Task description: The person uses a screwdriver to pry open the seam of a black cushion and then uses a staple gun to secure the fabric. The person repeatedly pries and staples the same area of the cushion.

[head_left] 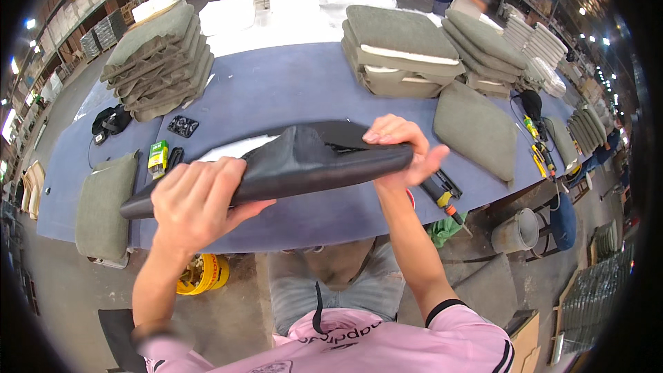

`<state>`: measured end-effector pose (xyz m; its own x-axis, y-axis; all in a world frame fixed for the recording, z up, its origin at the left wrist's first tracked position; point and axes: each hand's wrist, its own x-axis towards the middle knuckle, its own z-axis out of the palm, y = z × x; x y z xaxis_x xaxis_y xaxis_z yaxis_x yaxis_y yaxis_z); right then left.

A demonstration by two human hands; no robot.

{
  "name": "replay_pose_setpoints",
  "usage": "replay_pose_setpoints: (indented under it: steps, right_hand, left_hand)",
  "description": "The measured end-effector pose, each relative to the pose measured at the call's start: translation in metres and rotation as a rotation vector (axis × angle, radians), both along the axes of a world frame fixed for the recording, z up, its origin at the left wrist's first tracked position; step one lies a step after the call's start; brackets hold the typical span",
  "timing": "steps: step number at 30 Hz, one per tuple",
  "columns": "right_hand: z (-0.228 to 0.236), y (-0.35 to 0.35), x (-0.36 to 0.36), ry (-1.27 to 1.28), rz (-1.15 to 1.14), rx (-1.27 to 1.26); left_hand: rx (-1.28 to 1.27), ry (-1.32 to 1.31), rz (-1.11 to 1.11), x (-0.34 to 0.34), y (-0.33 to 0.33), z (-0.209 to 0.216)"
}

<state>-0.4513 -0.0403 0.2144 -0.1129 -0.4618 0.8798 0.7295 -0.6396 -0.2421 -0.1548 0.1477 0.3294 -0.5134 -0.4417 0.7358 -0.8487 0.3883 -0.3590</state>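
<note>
A black, leather-like seat cushion (311, 174) is held up at a tilt above the blue-grey table (276, 86). Along its far side the black cover gapes, and white padding (238, 146) shows there. My left hand (197, 200) grips its left part, fingers over the top and thumb beneath. At the right end my right hand (404, 148) has its fingers curled over the edge, with the thumb sticking out. The cushion's underside is hidden from view.
Stacks of grey-green cushions stand far left (159, 62) and far right (400, 48). Single cushions lie at the left edge (107, 204) and right (476, 131). A staple gun (442, 197) rests near the right edge. A yellow bucket (204, 274) is below. People work at the far side.
</note>
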Motion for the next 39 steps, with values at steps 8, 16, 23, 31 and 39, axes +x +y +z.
replay_pose_setpoints:
  steps: [8,16,23,31,39]
  right_hand:
    - [-0.117,0.001,-0.086,0.981,-0.674,0.431]
    - [-0.182,0.057,-0.165,1.508,-1.146,0.456]
    - [-0.195,0.035,-0.134,1.523,-1.228,0.384]
    - [-0.183,0.014,-0.18,1.515,-1.286,0.485]
    - [-0.224,0.017,-0.22,1.618,-1.403,0.481]
  left_hand:
    - [0.755,0.2,0.327,-0.022,0.053,-0.235]
    - [0.734,0.521,0.208,-0.029,0.023,-0.266]
    - [0.915,0.491,0.009,-0.067,-0.088,-0.254]
    - [0.953,0.526,0.125,-0.019,-0.028,-0.225]
    - [0.946,0.579,-0.061,-0.036,-0.038,-0.253]
